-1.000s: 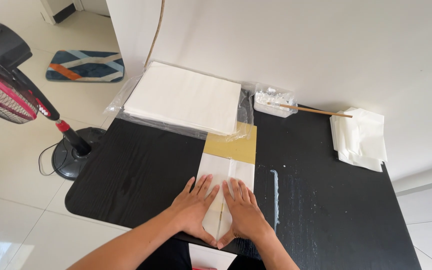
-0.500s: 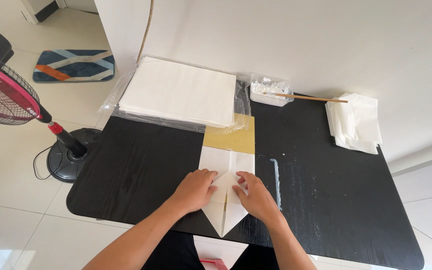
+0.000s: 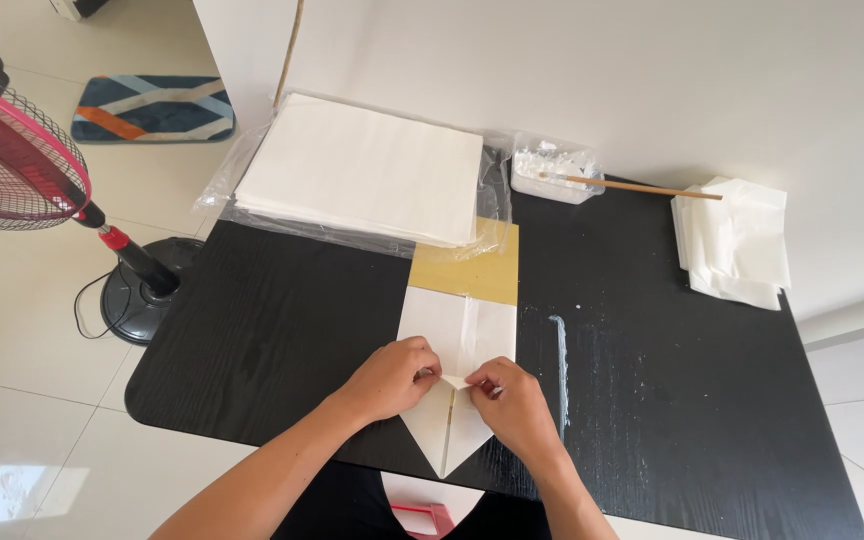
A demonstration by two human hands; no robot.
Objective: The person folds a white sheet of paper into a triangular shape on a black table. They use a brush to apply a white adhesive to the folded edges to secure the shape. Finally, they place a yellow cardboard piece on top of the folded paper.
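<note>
Paper (image 3: pixel 457 335) lies lengthwise away from us on the black table (image 3: pixel 252 330), its pointed end nearest us, and we pinch its centre flap with left hand (image 3: pixel 389 378) and right hand (image 3: pixel 512 400) meeting equally close.

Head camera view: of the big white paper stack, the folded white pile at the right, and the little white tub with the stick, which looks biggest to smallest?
1. Paper stack, clearly largest.
2. Folded white pile.
3. White tub, smallest.
</note>
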